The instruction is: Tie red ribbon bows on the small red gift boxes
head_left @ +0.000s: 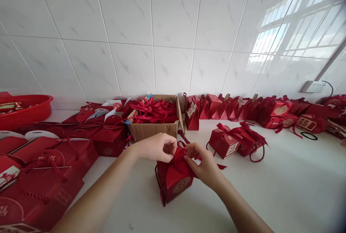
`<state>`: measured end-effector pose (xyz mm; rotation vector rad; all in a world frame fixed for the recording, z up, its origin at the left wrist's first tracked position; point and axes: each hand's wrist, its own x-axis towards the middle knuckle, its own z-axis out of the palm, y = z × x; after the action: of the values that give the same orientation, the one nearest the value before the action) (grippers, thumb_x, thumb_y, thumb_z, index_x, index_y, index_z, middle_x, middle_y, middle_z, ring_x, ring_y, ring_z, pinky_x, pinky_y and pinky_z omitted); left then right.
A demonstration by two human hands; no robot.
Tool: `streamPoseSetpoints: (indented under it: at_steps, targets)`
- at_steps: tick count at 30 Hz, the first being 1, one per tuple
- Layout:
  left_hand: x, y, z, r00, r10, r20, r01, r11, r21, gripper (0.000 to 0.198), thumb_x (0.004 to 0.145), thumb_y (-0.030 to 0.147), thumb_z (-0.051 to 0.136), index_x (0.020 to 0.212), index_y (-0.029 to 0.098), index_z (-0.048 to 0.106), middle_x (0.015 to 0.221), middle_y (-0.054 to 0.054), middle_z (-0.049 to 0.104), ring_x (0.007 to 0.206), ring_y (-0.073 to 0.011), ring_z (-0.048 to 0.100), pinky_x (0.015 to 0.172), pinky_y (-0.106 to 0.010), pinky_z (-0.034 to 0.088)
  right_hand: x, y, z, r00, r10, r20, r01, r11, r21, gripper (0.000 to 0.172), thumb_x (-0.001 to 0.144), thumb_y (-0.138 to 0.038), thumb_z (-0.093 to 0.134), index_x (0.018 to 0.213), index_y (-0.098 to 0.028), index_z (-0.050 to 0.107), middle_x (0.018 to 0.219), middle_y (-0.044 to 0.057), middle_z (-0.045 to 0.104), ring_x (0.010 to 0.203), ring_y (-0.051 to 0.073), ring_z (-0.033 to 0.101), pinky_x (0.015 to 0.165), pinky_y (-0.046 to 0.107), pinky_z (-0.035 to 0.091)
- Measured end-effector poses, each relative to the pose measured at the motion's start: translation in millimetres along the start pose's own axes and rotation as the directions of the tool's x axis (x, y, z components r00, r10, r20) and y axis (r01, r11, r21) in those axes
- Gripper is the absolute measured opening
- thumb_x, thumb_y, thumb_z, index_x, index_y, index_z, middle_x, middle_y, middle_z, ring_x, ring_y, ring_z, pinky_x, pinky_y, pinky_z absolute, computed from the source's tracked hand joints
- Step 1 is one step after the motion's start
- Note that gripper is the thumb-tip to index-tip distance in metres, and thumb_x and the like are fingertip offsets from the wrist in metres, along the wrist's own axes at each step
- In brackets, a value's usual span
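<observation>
Head view: left fingers (167, 157) and right fingers (191, 164) pinch ribbon (179, 159) atop the red box (174, 182)

Red gift box (173, 177): upright, angled on white tabletop (270, 197); round gold emblem (181, 185) on front face, dark-red cord (159, 187) hanging at left. Red ribbon (179, 158) gathered on top, one tail extending right.

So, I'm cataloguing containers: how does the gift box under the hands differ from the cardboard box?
The gift box is red with a round emblem; the cardboard box is brown. The gift box looks closed; the cardboard box is open, holding ribbons. The gift box is smaller than the cardboard box. Both stand on the white table.
</observation>
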<state>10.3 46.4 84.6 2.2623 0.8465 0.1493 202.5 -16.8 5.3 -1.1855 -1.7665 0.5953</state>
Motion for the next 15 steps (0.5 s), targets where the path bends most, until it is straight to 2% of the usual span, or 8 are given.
streamPoseSetpoints:
  at_steps: [4, 6, 8, 9, 11, 13, 15]
  targets:
    - [-4.2, 5.2, 2.0, 1.0, 0.004, -0.015, -0.003, 0.998, 0.059, 0.011, 0.071, 0.017, 0.048, 0.079, 0.02, 0.055, 0.075, 0.001, 0.06, 0.068, -0.0136, 0.054, 0.058, -0.023, 0.04, -1.3, -8.1, -6.1, 0.992, -0.109, 0.059, 0.11, 0.994, -0.017, 0.005, 0.087, -0.017, 0.045, 0.09, -0.02, 0.048, 0.089, 0.002, 0.058, 0.083, 0.014, 0.054, 0.075, 0.028, 0.045]
    - [-5.6, 5.4, 1.7, 1.0, 0.011, -0.009, -0.01, 0.997, 0.073, 0.013, 0.073, 0.018, 0.047, 0.083, 0.021, 0.055, 0.077, 0.001, 0.06, 0.067, -0.0137, 0.054, 0.057, -0.023, 0.04, 0.5, -11.2, -10.3, 0.989, -0.092, 0.119, 0.095, 0.995, -0.019, 0.012, 0.087, -0.016, 0.046, 0.097, -0.021, 0.047, 0.099, 0.003, 0.058, 0.093, 0.015, 0.055, 0.083, 0.03, 0.045]
    - [-6.6, 4.8, 0.7, 1.0, 0.013, -0.007, -0.013, 0.996, 0.084, 0.012, 0.074, 0.018, 0.047, 0.083, 0.021, 0.054, 0.077, 0.002, 0.061, 0.067, -0.0138, 0.055, 0.056, -0.023, 0.04, 5.4, -12.1, -14.1, 0.982, -0.02, 0.186, 0.028, 0.999, -0.039, 0.024, 0.085, -0.017, 0.05, 0.107, -0.022, 0.045, 0.109, 0.005, 0.058, 0.1, 0.016, 0.056, 0.086, 0.032, 0.045]
    - [-6.9, 4.5, 0.2, 1.0, 0.01, -0.009, -0.009, 0.996, 0.087, 0.011, 0.074, 0.019, 0.048, 0.083, 0.022, 0.053, 0.077, 0.002, 0.061, 0.067, -0.014, 0.055, 0.056, -0.023, 0.039, 9.0, -12.0, -16.0, 0.976, 0.026, 0.217, -0.013, 0.998, -0.059, 0.03, 0.084, -0.018, 0.052, 0.112, -0.022, 0.043, 0.11, 0.005, 0.059, 0.1, 0.017, 0.056, 0.085, 0.032, 0.046]
    - [-7.6, 4.4, -0.1, 1.0, 0.001, -0.018, 0.001, 0.996, 0.093, 0.01, 0.074, 0.02, 0.048, 0.083, 0.022, 0.052, 0.077, 0.002, 0.061, 0.067, -0.0141, 0.055, 0.055, -0.023, 0.039, 17.7, -12.7, -20.3, 0.958, 0.111, 0.265, -0.082, 0.989, -0.119, 0.034, 0.082, -0.022, 0.055, 0.114, -0.022, 0.043, 0.1, 0.004, 0.063, 0.086, 0.016, 0.06, 0.075, 0.03, 0.048]
    - [-8.2, 5.0, 0.7, 1.0, -0.006, -0.02, 0.008, 0.995, 0.095, 0.008, 0.074, 0.02, 0.049, 0.082, 0.022, 0.051, 0.076, 0.002, 0.06, 0.065, -0.014, 0.054, 0.053, -0.023, 0.038, 27.0, -17.0, -26.6, 0.941, 0.165, 0.297, -0.107, 0.974, -0.201, 0.029, 0.081, -0.024, 0.058, 0.108, -0.022, 0.048, 0.083, 0.0, 0.063, 0.069, 0.014, 0.057, 0.062, 0.027, 0.045]
    - [-8.7, 6.1, 2.4, 1.0, -0.009, -0.022, 0.011, 0.996, 0.089, 0.008, 0.074, 0.021, 0.05, 0.082, 0.022, 0.051, 0.076, 0.001, 0.06, 0.063, -0.0138, 0.054, 0.052, -0.023, 0.037, 34.8, -25.3, -35.1, 0.927, 0.175, 0.331, -0.077, 0.954, -0.289, 0.02, 0.079, -0.023, 0.06, 0.097, -0.022, 0.053, 0.074, -0.002, 0.061, 0.062, 0.013, 0.054, 0.055, 0.024, 0.041]
